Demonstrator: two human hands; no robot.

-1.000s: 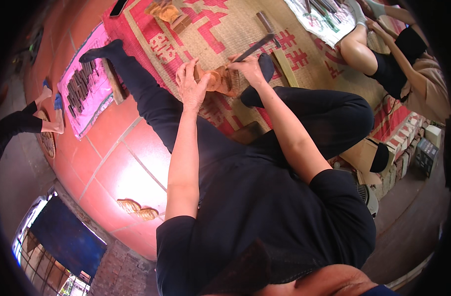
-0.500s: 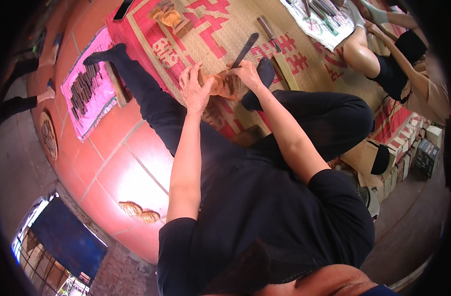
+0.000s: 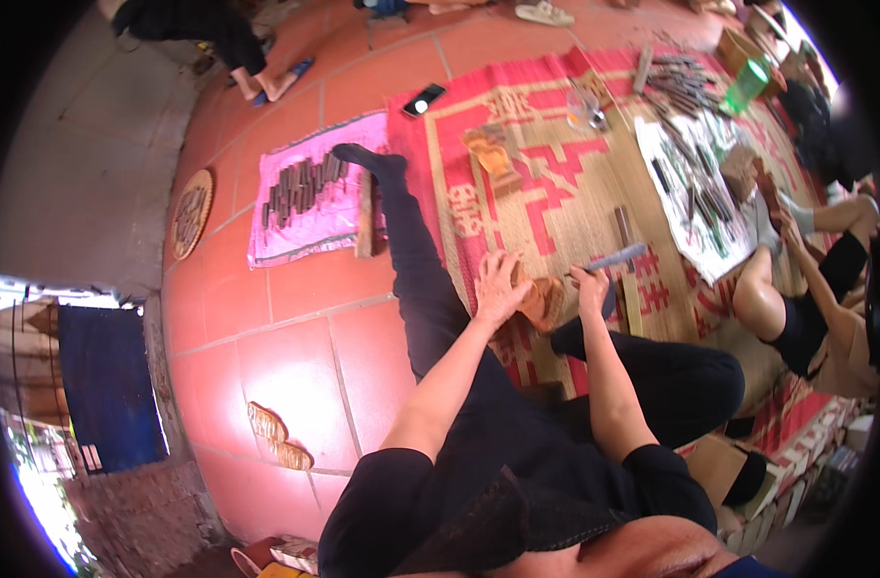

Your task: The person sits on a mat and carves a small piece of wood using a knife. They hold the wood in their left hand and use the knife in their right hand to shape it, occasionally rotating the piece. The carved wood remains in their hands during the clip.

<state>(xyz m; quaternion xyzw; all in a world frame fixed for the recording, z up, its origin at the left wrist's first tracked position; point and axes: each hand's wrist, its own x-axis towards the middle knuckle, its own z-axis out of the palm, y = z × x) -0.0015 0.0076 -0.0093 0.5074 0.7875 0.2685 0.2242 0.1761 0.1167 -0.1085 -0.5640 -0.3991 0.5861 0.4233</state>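
A reddish-brown wood carving [image 3: 546,306] with grooved, rounded shapes rests on the mat between my legs. My left hand [image 3: 500,289] lies over its left side, fingers spread and bent against the wood, gripping it. At the carving's right side, the fingers of my right hand [image 3: 591,287] are closed round a long, dark, flat tool [image 3: 621,257]. The tool slants up to the right, and its end by the carving is hidden by my hand. Beyond my right foot lie a wooden-handled tool [image 3: 624,223] and a narrow wooden strip [image 3: 632,303].
A pink cloth [image 3: 266,246] with several dark carving tools lies beyond my outstretched left leg. Another carved block [image 3: 493,159] and a phone [image 3: 423,100] are farther along the mat [image 3: 565,231]. At right, a co-worker sits by a white cloth [image 3: 719,265] covered with tools.
The view has swung, so the scene appears turned and shifted, with more of the far mat and tools showing. Both hands are still at the carving, the dark tool still in my right.
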